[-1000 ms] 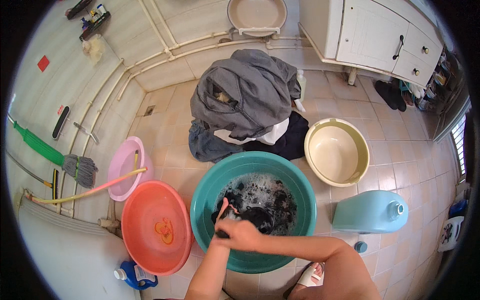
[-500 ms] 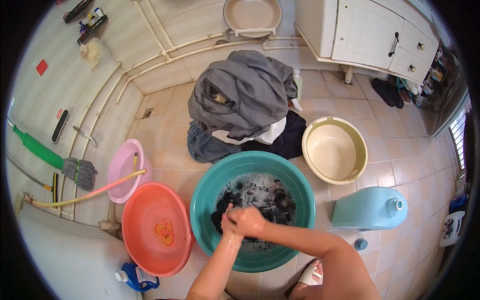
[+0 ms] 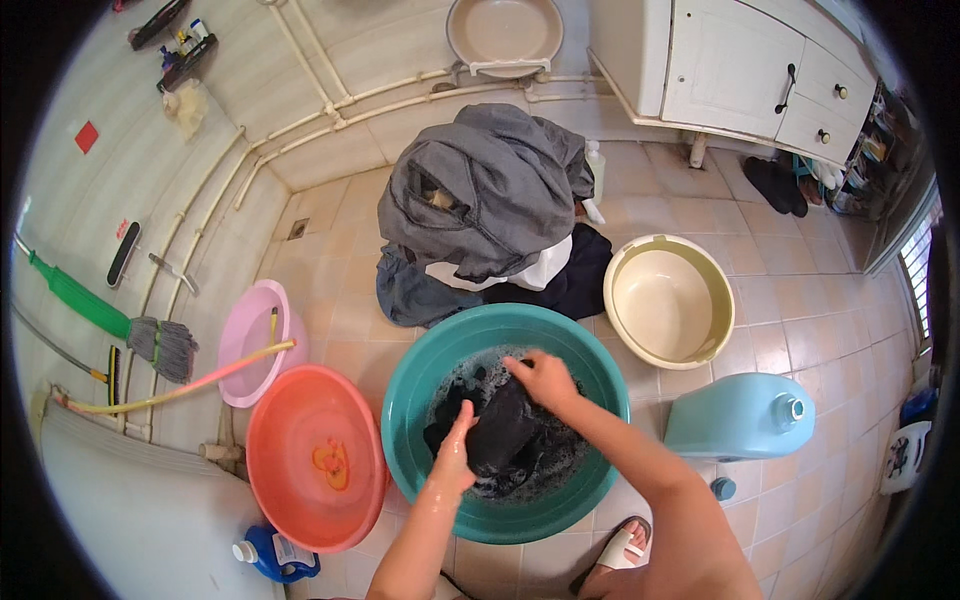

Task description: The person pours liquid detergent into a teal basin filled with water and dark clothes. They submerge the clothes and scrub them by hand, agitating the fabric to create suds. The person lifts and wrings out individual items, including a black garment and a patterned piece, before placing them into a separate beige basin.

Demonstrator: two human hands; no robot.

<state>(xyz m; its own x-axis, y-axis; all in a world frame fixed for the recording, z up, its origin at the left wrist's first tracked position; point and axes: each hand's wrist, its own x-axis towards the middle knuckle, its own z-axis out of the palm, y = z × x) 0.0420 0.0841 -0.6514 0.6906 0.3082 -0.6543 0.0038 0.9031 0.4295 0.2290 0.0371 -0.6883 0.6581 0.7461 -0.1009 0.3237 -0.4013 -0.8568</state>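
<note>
Black wet cloth (image 3: 503, 425) rises out of sudsy water in a large teal basin (image 3: 398, 400) in front of me. Pinched in my right hand (image 3: 546, 381) is the cloth's upper edge, near the middle of the basin. My left hand (image 3: 456, 450) rests along the cloth's left side, its visible fingers stretched upward and apart from a grip. More dark fabric lies soaked in the foam, and its shape is hard to make out.
A heap of grey clothes (image 3: 485, 190) lies beyond the basin. An orange basin (image 3: 290, 480) and pink basin (image 3: 240, 350) stand left. To the right are a cream basin (image 3: 665, 300), an uncapped light-blue jug (image 3: 730, 418) and its cap (image 3: 723, 488). A blue bottle (image 3: 280, 555) lies lower left.
My hands, pressed together before, have come apart. The right one has moved away from me and to the right, lifting black cloth above the suds; the left one now lies beside it.
</note>
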